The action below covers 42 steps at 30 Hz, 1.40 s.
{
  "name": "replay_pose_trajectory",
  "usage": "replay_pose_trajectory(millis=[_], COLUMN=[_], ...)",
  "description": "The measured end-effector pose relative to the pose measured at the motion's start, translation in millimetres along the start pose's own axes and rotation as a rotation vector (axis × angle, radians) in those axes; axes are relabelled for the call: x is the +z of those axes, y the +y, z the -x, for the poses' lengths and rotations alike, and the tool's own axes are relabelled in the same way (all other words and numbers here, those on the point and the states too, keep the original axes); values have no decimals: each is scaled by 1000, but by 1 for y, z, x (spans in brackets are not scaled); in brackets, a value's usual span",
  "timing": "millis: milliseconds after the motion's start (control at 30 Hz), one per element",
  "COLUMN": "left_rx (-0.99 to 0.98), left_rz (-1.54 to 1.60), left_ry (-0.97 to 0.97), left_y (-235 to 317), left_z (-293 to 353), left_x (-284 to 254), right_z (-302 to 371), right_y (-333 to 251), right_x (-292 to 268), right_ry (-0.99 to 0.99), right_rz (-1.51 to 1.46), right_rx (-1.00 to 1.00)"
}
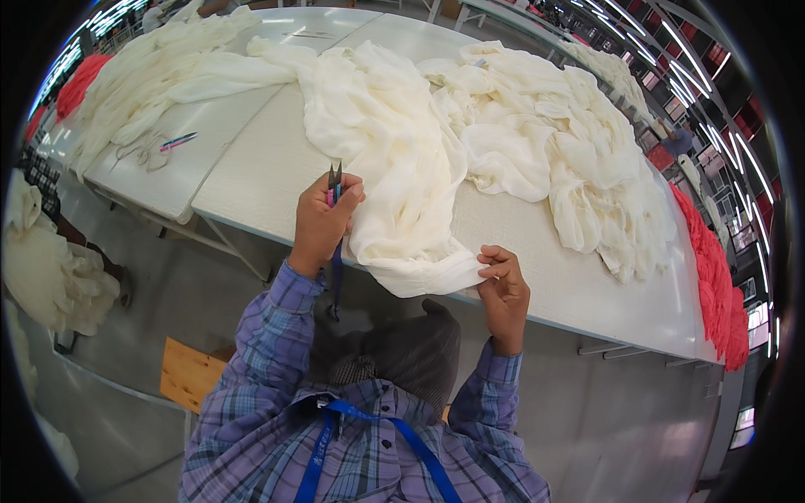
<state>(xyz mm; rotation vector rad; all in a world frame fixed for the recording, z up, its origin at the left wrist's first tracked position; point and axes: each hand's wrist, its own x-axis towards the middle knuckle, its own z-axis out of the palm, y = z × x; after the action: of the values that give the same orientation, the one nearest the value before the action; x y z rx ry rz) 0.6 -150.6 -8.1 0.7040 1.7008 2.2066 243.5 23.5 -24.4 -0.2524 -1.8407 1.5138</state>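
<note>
A long piece of cream fabric (390,168) runs across the table and down to its near edge in front of me. My right hand (505,289) pinches the end of a folded band at the fabric's near right corner. Closed round a pair of thread snips (334,184), my left hand (325,220) is at the left side of the same fabric. The dark blades of the snips point away from me, and pink and blue show on the handles. A dark ribbon hangs below that hand.
A second heap of cream fabric (553,134) lies to the right, and more cream fabric (168,71) at the far left. Another pair of snips (178,142) rests on the left table. Red fabric (708,277) hangs over the right edge. A wooden stool (191,374) stands below left.
</note>
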Motion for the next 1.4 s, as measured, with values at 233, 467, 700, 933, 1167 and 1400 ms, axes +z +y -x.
replay_pose_trajectory(millis=[233,467,700,933,1167,1400], left_rx=[4,23,36,19,3,-20], left_rz=[-28,-24,-20,-1,34,53], left_ry=[25,11,6,-8,-24,-15], left_y=[1,-1,-1,-3,-3,-1], left_z=[0,0,1,-1,-1,-3], left_x=[1,1,1,-2,-2,-2], right_z=[-3,1,3,10,30,2], right_y=[1,1,2,1,1,-10], right_x=[-5,-3,0,7,51,62], right_ry=[-38,-50,-23,-22,-168,-357], right_rz=[-115,-38,-79,56,677,909], right_rx=[38,16,-3,-76,-531,-554])
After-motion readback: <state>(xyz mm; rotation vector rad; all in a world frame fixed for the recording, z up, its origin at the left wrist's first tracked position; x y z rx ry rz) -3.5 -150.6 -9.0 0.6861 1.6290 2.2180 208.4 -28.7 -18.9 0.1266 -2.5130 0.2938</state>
